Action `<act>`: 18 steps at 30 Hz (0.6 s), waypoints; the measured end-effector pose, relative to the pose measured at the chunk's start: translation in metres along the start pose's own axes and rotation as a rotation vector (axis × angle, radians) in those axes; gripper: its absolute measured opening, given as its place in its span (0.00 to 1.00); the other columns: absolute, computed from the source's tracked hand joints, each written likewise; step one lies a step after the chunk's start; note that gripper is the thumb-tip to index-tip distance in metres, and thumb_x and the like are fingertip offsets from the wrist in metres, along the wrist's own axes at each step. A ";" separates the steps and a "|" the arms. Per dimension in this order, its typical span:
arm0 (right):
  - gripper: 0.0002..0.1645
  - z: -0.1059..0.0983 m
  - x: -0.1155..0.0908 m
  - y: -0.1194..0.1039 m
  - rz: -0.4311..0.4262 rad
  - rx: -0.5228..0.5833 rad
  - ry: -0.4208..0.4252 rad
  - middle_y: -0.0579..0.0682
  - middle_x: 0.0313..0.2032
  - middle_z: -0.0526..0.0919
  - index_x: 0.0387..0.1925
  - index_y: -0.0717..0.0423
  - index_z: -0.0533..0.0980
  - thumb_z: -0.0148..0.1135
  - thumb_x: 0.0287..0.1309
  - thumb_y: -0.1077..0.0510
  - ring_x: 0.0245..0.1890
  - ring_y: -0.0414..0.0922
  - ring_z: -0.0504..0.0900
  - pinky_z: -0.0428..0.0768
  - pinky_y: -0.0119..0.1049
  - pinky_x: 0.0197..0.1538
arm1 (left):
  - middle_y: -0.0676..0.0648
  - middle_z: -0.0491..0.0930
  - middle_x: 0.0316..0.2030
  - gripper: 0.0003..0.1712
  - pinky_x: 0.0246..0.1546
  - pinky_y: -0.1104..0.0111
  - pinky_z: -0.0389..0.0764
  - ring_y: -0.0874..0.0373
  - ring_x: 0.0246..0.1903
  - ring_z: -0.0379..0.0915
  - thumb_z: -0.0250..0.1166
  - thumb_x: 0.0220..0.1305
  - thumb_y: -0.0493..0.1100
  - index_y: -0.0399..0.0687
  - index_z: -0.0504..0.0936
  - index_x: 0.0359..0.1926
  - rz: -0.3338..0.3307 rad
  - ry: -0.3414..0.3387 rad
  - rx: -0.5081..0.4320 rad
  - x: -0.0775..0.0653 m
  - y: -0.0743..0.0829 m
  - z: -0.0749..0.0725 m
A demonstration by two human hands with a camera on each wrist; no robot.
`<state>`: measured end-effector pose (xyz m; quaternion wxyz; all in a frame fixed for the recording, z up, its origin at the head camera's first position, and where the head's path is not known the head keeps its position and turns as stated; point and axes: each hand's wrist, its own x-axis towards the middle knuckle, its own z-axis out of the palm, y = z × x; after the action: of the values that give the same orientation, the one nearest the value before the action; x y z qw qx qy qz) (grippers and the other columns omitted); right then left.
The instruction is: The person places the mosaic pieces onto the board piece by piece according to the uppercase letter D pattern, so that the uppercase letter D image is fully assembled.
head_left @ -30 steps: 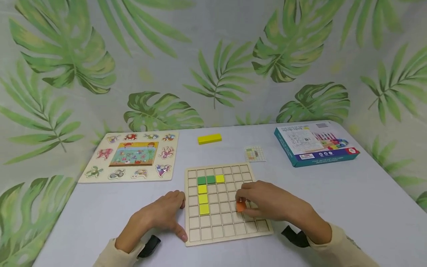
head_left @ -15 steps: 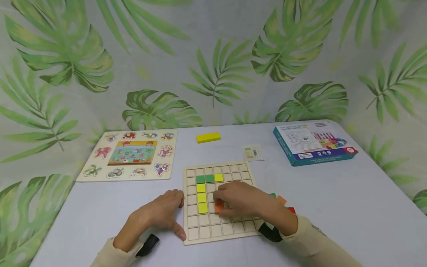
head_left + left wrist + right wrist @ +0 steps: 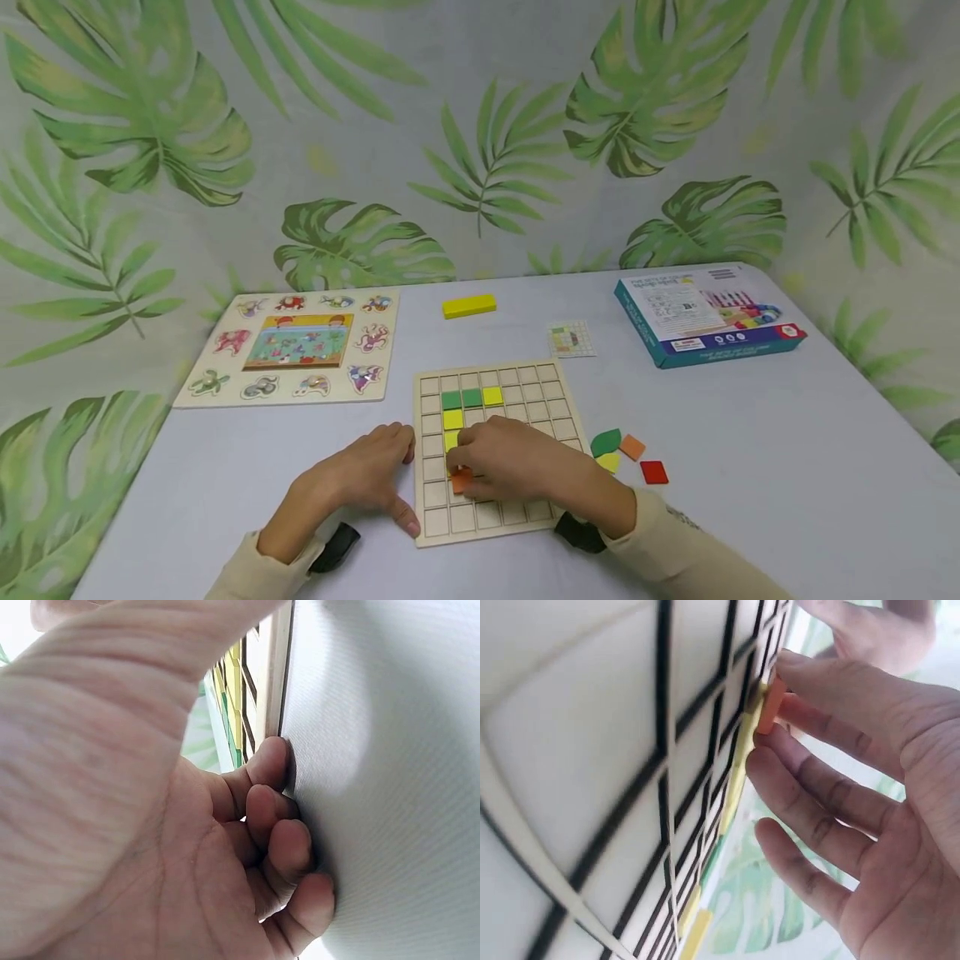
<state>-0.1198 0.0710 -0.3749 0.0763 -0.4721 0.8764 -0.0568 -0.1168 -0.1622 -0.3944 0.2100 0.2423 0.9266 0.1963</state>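
A wooden grid board [image 3: 487, 519] lies flat on the white table. Near its left side my left hand [image 3: 360, 473] rests, thumb at the lower left corner and fingertips down on the cloth along the edge in the left wrist view. My right hand [image 3: 517, 462] pinches an orange square tile [image 3: 771, 709] between thumb and fingers, over the second column, just below the yellow tiles [image 3: 452, 419]. Those run down that column, the lower ones partly covered by my fingers. Two green tiles [image 3: 461, 399] and one yellow tile [image 3: 492, 396] form the row above.
Right of the board lie a green leaf-shaped piece [image 3: 606, 442], an orange square [image 3: 632, 447], a red square [image 3: 654, 472] and a partly hidden yellow piece [image 3: 609, 462]. Behind are a pattern card [image 3: 572, 339], yellow block [image 3: 469, 307], sea-animal puzzle [image 3: 378, 364] and teal box [image 3: 727, 357].
My right hand has carried the orange tile leftward across the board to the second column. The loose pieces at the right have come into view. My left hand has stayed in place.
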 end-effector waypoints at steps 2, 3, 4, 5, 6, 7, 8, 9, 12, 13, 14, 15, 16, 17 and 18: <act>0.09 0.002 0.001 -0.002 0.000 -0.022 0.005 0.37 0.33 0.81 0.43 0.43 0.84 0.68 0.62 0.48 0.29 0.34 0.72 0.76 0.31 0.44 | 0.50 0.65 0.33 0.45 0.37 0.63 0.62 0.55 0.37 0.59 0.85 0.28 0.63 0.48 0.66 0.37 -0.002 0.001 0.000 0.000 0.000 0.000; 0.09 0.003 0.002 -0.003 -0.001 -0.032 0.006 0.38 0.34 0.81 0.42 0.42 0.84 0.68 0.62 0.48 0.29 0.34 0.72 0.76 0.31 0.44 | 0.50 0.65 0.33 0.45 0.37 0.62 0.62 0.55 0.37 0.59 0.85 0.28 0.63 0.48 0.66 0.37 -0.001 0.001 0.001 0.000 0.000 0.000; 0.08 0.004 0.002 -0.004 -0.004 -0.047 0.008 0.38 0.34 0.81 0.41 0.42 0.84 0.68 0.62 0.47 0.29 0.35 0.72 0.76 0.31 0.44 | 0.50 0.65 0.33 0.45 0.37 0.62 0.62 0.55 0.37 0.59 0.85 0.28 0.63 0.48 0.66 0.37 -0.001 0.001 0.000 -0.001 0.000 0.000; 0.08 0.006 0.003 -0.005 -0.003 -0.064 0.012 0.38 0.34 0.81 0.40 0.42 0.85 0.68 0.62 0.46 0.29 0.34 0.72 0.77 0.31 0.44 | 0.50 0.65 0.33 0.45 0.38 0.62 0.62 0.55 0.36 0.59 0.85 0.28 0.63 0.48 0.66 0.37 -0.001 0.002 0.001 -0.001 0.000 0.000; 0.08 0.007 0.003 -0.006 -0.002 -0.080 0.016 0.38 0.34 0.81 0.39 0.42 0.85 0.69 0.61 0.46 0.29 0.34 0.73 0.77 0.31 0.43 | 0.50 0.65 0.33 0.45 0.38 0.62 0.62 0.55 0.36 0.59 0.85 0.28 0.63 0.48 0.66 0.37 -0.001 0.003 0.001 -0.001 0.000 0.000; 0.08 0.007 0.003 -0.006 -0.001 -0.090 0.016 0.39 0.34 0.81 0.38 0.42 0.86 0.69 0.61 0.46 0.29 0.34 0.73 0.77 0.31 0.43 | 0.50 0.65 0.33 0.45 0.38 0.62 0.62 0.55 0.36 0.59 0.85 0.28 0.63 0.48 0.66 0.37 -0.001 0.003 0.001 -0.001 0.001 0.000; 0.08 0.008 0.002 -0.007 0.001 -0.102 0.014 0.39 0.35 0.81 0.38 0.41 0.86 0.70 0.60 0.45 0.30 0.34 0.73 0.77 0.31 0.43 | 0.50 0.65 0.33 0.45 0.38 0.62 0.62 0.55 0.37 0.59 0.85 0.28 0.63 0.48 0.66 0.37 -0.003 0.002 0.002 -0.001 0.001 0.000; 0.08 0.008 0.001 -0.008 0.007 -0.101 0.011 0.39 0.35 0.81 0.38 0.42 0.87 0.70 0.60 0.45 0.30 0.34 0.74 0.78 0.31 0.42 | 0.50 0.65 0.33 0.45 0.38 0.62 0.62 0.55 0.37 0.59 0.85 0.28 0.63 0.48 0.66 0.37 -0.005 0.001 0.003 -0.001 0.001 0.000; 0.08 0.007 -0.004 -0.011 0.022 -0.110 0.016 0.39 0.37 0.80 0.37 0.42 0.88 0.69 0.61 0.46 0.32 0.35 0.74 0.77 0.30 0.40 | 0.50 0.65 0.34 0.45 0.38 0.61 0.62 0.55 0.37 0.59 0.85 0.28 0.63 0.48 0.66 0.37 -0.009 0.000 0.004 0.000 0.002 0.000; 0.08 0.006 -0.006 -0.013 0.023 -0.108 0.014 0.40 0.37 0.79 0.38 0.42 0.88 0.68 0.62 0.46 0.33 0.35 0.74 0.77 0.30 0.40 | 0.50 0.65 0.34 0.45 0.38 0.61 0.62 0.55 0.37 0.59 0.85 0.28 0.63 0.48 0.66 0.37 -0.009 -0.001 0.005 0.000 0.002 0.000; 0.09 0.005 -0.009 -0.015 0.027 -0.105 0.013 0.40 0.38 0.78 0.39 0.42 0.87 0.67 0.63 0.47 0.34 0.36 0.73 0.76 0.29 0.39 | 0.50 0.65 0.34 0.44 0.38 0.61 0.62 0.55 0.37 0.59 0.85 0.28 0.63 0.48 0.66 0.37 -0.008 0.000 0.006 0.000 0.002 0.000; 0.09 0.004 -0.012 -0.016 0.031 -0.104 0.015 0.41 0.38 0.77 0.41 0.43 0.87 0.65 0.65 0.47 0.35 0.36 0.72 0.76 0.29 0.39 | 0.50 0.65 0.33 0.44 0.38 0.61 0.63 0.55 0.37 0.59 0.85 0.28 0.63 0.48 0.66 0.37 -0.007 0.001 0.007 0.000 0.002 0.000; 0.10 0.003 -0.014 -0.018 0.033 -0.111 0.012 0.42 0.40 0.76 0.44 0.42 0.86 0.64 0.67 0.47 0.37 0.37 0.71 0.76 0.29 0.39 | 0.50 0.65 0.33 0.44 0.37 0.61 0.63 0.55 0.36 0.59 0.85 0.28 0.63 0.48 0.66 0.37 -0.006 0.003 0.009 0.000 0.002 0.000; 0.12 0.001 -0.017 -0.020 0.039 -0.115 0.003 0.42 0.41 0.76 0.48 0.42 0.85 0.62 0.68 0.48 0.38 0.38 0.71 0.76 0.29 0.40 | 0.50 0.65 0.33 0.44 0.37 0.62 0.63 0.55 0.36 0.59 0.85 0.28 0.63 0.48 0.66 0.37 -0.005 0.005 0.010 0.000 0.001 0.000; 0.14 0.000 -0.020 -0.022 0.049 -0.118 -0.015 0.43 0.43 0.76 0.52 0.41 0.84 0.60 0.70 0.48 0.40 0.38 0.70 0.76 0.29 0.41 | 0.50 0.65 0.33 0.44 0.37 0.62 0.63 0.55 0.36 0.59 0.85 0.28 0.63 0.48 0.66 0.37 -0.004 0.007 0.010 -0.001 0.001 0.000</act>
<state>-0.0912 0.0758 -0.3696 0.0563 -0.4546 0.8889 0.0006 -0.1160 -0.1614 -0.3933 0.2061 0.2410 0.9288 0.1918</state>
